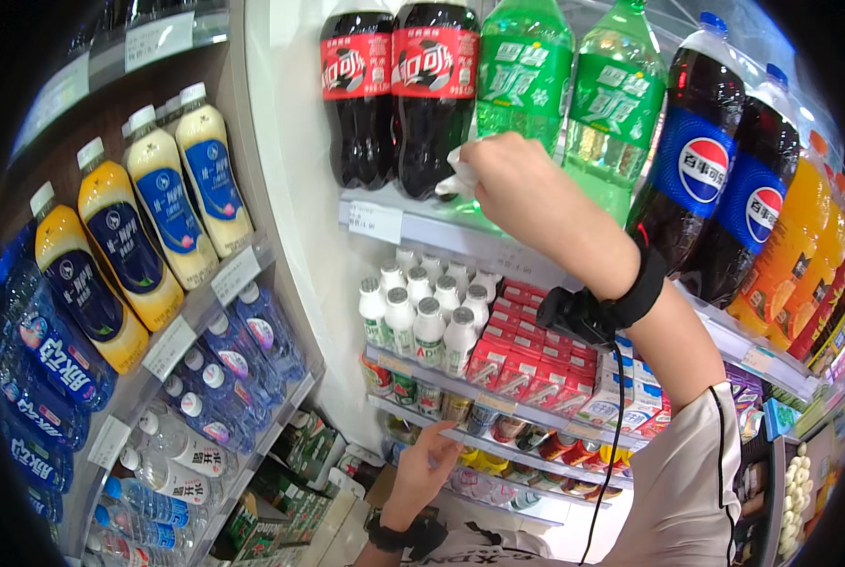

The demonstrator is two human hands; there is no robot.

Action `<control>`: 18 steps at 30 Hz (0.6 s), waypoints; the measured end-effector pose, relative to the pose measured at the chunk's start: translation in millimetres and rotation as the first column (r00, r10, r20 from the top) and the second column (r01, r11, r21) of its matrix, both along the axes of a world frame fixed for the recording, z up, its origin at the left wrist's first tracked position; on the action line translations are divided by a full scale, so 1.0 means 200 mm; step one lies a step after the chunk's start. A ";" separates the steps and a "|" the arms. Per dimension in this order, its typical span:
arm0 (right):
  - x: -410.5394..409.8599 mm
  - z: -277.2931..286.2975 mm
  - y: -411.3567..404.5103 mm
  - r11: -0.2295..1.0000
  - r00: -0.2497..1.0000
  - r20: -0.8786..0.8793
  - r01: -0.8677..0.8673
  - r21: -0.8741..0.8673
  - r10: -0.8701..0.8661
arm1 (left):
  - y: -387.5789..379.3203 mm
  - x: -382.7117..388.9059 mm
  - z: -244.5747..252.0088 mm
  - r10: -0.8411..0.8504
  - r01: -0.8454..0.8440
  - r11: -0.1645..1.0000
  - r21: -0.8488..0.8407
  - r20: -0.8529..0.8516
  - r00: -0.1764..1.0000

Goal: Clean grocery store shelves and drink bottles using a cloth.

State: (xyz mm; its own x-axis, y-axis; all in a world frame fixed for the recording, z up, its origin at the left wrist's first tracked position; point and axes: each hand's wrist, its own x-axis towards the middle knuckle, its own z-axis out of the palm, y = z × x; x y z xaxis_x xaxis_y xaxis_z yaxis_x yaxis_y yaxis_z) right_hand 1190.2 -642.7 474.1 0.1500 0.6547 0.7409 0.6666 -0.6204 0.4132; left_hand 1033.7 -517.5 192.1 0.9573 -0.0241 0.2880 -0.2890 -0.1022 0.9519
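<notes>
My right hand is raised to the upper shelf, its fingers closed on a crumpled white tissue or cloth. That cloth is against or just before the lower part of a large dark cola bottle with a red label. Beside it, partly behind my hand, stands a green Sprite bottle; a second green bottle is to its right. Lower down, my left hand hangs before the lower shelves with its fingers bent and apart, holding nothing. Both wrists wear black straps, the right one with a small black device and a cable.
Pepsi bottles and orange drink bottles line the upper shelf at right. White small bottles and red cartons fill the shelf below. At left, an angled shelf edge carries price tags under milk tea bottles. Green cartons stand low.
</notes>
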 end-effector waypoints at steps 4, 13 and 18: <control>-0.03 0.02 -0.03 1.000 0.994 -0.104 -0.018 -0.010 0.016 | -0.03 0.00 0.10 -0.159 0.166 0.985 0.042 -0.139 0.978; -0.20 -0.10 -0.03 0.987 0.973 -0.205 -0.082 0.140 0.110 | -0.09 -0.11 -0.01 -0.061 0.067 0.990 0.123 -0.051 0.997; -0.06 -0.01 -0.12 0.971 0.995 -0.012 -0.096 0.218 0.101 | -0.09 -0.08 -0.06 0.167 -0.221 0.961 0.166 0.290 0.942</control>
State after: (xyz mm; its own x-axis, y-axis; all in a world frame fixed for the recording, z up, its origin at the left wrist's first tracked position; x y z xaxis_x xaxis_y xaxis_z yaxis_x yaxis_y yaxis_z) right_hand 1178.1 -666.5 471.6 0.1111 0.4914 0.8638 0.7365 -0.6243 0.2604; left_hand 1018.0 -535.7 180.4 0.8353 0.0728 0.5449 -0.4884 -0.3566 0.7964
